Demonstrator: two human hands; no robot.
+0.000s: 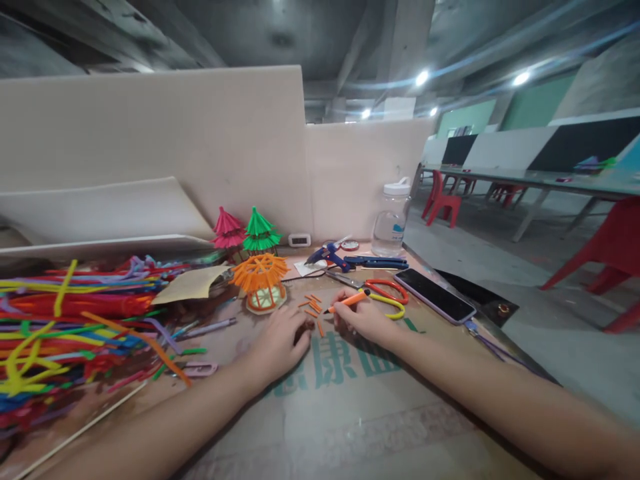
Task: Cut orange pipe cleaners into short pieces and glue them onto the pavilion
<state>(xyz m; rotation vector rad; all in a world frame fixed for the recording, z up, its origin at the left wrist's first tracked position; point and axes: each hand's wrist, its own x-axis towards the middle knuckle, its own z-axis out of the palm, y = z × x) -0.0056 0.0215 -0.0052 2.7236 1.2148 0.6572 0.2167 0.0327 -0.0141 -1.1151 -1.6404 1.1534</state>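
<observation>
My right hand (357, 315) is closed round an orange pen (353, 301) with a black end, its tip pointing left over the table. To its left, my left hand (283, 340) rests on the table with curled fingers; whatever they may hold is hidden. Short orange pipe cleaner pieces (313, 305) lie scattered between the two hands. Just behind my left hand stands a small model pavilion (263, 283) with an orange roof and a pale base. Behind it are a green-roofed model (261, 230) and a pink-roofed one (229, 228).
Coloured pipe cleaners (75, 313) heap up at left, beside a beige sheet (190, 283). Scissors (387, 293), a blue glue gun (330, 255), pliers (383, 262), a phone (435, 295) and a water bottle (391, 223) lie or stand at right. A pale partition (250, 147) rises behind.
</observation>
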